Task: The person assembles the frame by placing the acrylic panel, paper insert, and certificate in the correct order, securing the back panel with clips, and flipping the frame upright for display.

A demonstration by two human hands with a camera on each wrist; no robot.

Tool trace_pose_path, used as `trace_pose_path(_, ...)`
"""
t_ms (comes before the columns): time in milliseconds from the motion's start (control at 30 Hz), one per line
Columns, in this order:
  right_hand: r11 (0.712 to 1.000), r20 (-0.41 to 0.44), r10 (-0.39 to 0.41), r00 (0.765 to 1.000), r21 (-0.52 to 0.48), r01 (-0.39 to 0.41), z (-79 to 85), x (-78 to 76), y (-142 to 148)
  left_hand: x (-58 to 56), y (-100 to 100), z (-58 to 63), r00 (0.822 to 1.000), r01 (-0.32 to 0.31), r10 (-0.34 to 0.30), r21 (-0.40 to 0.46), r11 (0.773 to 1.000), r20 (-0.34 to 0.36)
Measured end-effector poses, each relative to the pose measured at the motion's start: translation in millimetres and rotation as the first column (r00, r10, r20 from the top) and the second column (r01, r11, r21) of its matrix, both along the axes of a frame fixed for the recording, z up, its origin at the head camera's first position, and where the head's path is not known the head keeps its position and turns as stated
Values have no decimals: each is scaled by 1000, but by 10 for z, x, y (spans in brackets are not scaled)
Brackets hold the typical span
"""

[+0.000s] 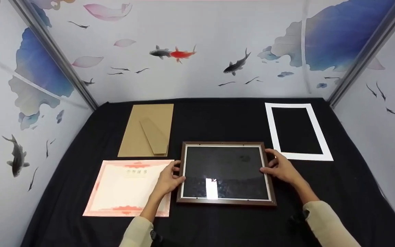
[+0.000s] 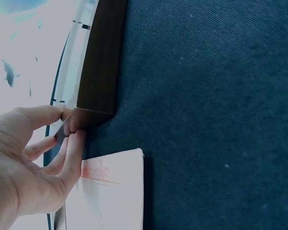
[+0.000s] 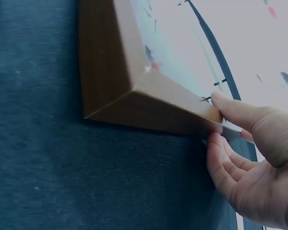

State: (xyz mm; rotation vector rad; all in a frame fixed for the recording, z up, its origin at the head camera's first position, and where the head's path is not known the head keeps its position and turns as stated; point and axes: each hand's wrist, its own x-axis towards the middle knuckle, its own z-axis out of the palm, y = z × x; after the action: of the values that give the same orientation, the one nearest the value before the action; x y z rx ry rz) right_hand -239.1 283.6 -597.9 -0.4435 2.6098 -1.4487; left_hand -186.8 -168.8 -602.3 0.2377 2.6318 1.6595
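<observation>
Head feed: brown rectangular picture frame (image 1: 226, 202), white-lined inside, dark glossy pane (image 1: 231, 168) in its opening, sits front-centre on the black-cloth-covered tabletop (image 1: 218, 118). Both hands are on it. I see the left hand (image 1: 167, 180) pinching the left side, thumb on the top face, fingers against the outer edge; right hand (image 1: 283, 168) pinches the right side the same way.

Surroundings: cream certificate sheet (image 1: 125, 190) with pink-red border lies just left of the frame, not touching; left hand and forearm cross its right edge, so that strip is masked from me. Tan backing board (image 1: 132, 133) with a slanted strut (image 1: 154, 139) lies behind the certificate. White rectangular mat (image 1: 317, 130) with cut-out middle lies back right; right hand hides its near-left corner in my head view. White walls (image 1: 197, 27) printed with fish close the back and sides. Bright reflection low on the pane.
</observation>
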Motion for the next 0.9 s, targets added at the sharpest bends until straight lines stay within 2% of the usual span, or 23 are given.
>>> trace_pose_path(333,999,-12,-5,1000,-35,4,-27,-18,90,3,63,58,999,-20,20,4,1000,35)
trace_pose_path(467,987,-55,-128,990,-101,122,-34,-51,247,-5,88,56,998,-22,22,4,1000,54)
trace_pose_path(567,962,-105,-256,961,-122,243,-23,-76,395,-4,93,52,997,-29,29,-2,1000,70)
trace_pose_path(633,949,-144,-312,939,-95,301,-14,-90,495,-6,93,51,997,-30,29,1,1000,72)
trace_pose_path(733,938,-215,-341,915,-11,347,-6,-104,628,-14,92,53,997,-26,26,4,1000,70)
trace_pose_path(900,936,-267,-305,914,92,339,-44,-121,734,-15,83,53,997,-22,20,23,999,77)
